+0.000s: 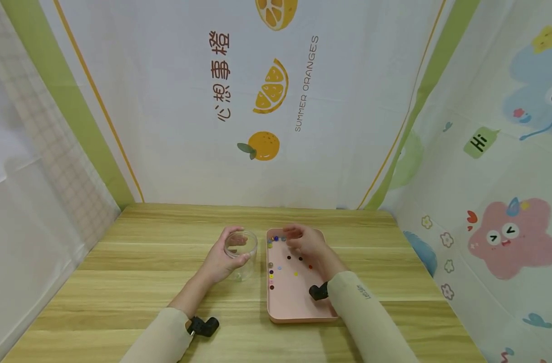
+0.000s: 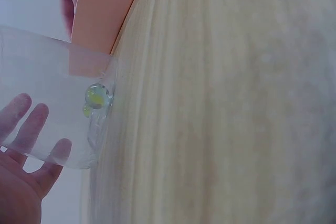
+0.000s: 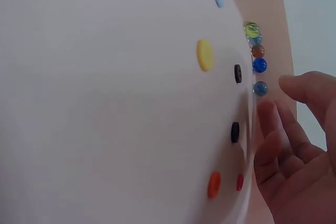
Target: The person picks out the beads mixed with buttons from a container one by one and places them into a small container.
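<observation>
cream cloth sleeve (image 1: 160, 337); left hand (image 1: 219, 261) is grasping a clear cylindrical jar (image 1: 245, 269); beside the released right hand (image 1: 309, 242), a blue glass marble (image 3: 261, 88) is risking rolling if nudged.

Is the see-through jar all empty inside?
No, the left wrist view shows at least one glass marble at the bottom of the see-through jar.

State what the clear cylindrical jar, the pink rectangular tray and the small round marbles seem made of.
Small round marbles: probably glossy glass, with highlights and translucent bodies. Clear cylindrical jar: smooth plastic or glass; marbles show through its wall. Pink rectangular tray: likely matte plastic, evenly coloured.
</observation>
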Motion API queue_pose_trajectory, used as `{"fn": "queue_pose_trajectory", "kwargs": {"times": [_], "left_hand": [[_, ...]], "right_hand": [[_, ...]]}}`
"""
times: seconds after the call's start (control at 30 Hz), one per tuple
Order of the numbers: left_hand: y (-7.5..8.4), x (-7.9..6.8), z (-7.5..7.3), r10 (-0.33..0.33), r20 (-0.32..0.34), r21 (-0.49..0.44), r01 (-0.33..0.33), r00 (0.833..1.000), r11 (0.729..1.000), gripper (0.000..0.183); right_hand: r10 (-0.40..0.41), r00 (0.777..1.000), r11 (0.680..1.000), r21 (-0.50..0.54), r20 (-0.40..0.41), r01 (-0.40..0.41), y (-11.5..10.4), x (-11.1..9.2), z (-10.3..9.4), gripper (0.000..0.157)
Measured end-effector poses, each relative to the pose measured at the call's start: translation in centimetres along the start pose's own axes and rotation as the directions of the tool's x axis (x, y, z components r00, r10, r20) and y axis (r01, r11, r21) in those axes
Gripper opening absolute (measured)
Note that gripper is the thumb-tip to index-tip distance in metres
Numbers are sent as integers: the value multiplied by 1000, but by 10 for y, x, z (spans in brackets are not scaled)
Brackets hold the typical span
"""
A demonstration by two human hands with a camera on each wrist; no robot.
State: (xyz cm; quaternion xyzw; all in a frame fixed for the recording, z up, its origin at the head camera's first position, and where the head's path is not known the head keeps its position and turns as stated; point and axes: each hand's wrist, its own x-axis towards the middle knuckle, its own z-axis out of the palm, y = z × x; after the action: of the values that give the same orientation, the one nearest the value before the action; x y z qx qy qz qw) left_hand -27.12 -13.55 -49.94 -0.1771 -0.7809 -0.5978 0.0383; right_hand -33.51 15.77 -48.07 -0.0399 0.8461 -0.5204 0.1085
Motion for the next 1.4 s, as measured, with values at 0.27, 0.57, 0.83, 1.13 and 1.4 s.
{"fn": "queue_pose_trajectory", "kwargs": {"times": [0.27, 0.57, 0.83, 1.13, 1.4], "left_hand": [[2, -1, 0, -20, 0, -7, 20, 1000, 1000, 76], [3, -1, 0, -25, 4, -8, 25, 1000, 1000, 77], [1, 0, 1, -12, -1, -10, 12, 1000, 1000, 78], [1, -2, 1, -28, 9, -13, 28, 1000, 1000, 78], [0, 0, 1, -22, 6, 3, 22, 1000, 1000, 77]], "right_hand": [[-67, 998, 994, -84, 18, 69, 9, 7, 5, 36], [-61, 998, 981, -185, 8, 61, 6, 7, 7, 36], [-62, 998, 962, -268, -1, 60, 7, 6, 10, 36], [-31, 999, 950, -310, -12, 26, 8, 9, 14, 31], [-54, 998, 949, -313, -17, 46, 10, 7, 13, 29]]}}
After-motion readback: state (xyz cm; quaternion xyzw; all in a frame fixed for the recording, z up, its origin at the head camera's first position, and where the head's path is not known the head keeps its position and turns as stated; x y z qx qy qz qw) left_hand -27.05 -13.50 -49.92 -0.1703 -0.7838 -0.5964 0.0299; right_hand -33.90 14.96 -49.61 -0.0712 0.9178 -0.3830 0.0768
